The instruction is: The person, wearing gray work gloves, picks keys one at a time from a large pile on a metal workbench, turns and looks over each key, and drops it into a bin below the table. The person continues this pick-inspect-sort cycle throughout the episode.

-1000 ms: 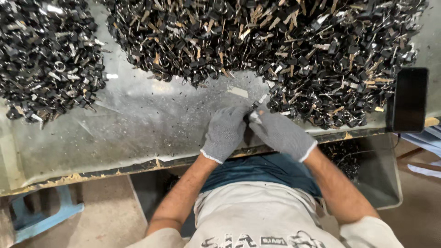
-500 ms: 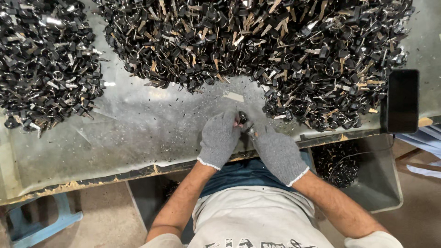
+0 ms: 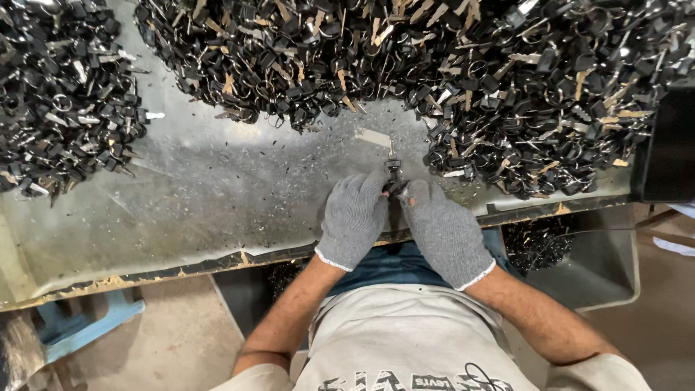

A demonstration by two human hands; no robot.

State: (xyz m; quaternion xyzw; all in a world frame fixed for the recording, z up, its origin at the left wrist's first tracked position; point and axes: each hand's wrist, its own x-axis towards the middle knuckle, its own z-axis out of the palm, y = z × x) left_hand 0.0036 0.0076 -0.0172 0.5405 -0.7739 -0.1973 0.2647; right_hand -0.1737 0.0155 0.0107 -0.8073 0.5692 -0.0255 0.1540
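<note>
Step in hand: you are working one key [image 3: 392,168] between both gloved hands, at the near edge of the metal worktop [image 3: 217,195] — I judge this to be fitting or checking its black head.
Left hand [image 3: 353,217]: grip closed, fingertips pinching the key's black head from the left.
Right hand [image 3: 443,230]: grip closed on the same key from the right, thumb and forefinger meeting your left.
Key position: held just above the worktop, metal blade pointing away from you, toward the large pile [image 3: 449,80].
Next move calls for: a steady pinch and a firm, square press — the piece is small and the gloves dull your feel.
Count, hands: two, both in grey knit gloves.
Count, keys in hand: one.
Count, piles: two on the worktop — the large pile ahead and a smaller pile [image 3: 61,94] far left; keys in them too many to count.
Count, bins: one grey bin [image 3: 601,268] below the edge at right, holding dark parts.
Count, loose blades: one bare blade [image 3: 372,137] beyond your hands.
</note>
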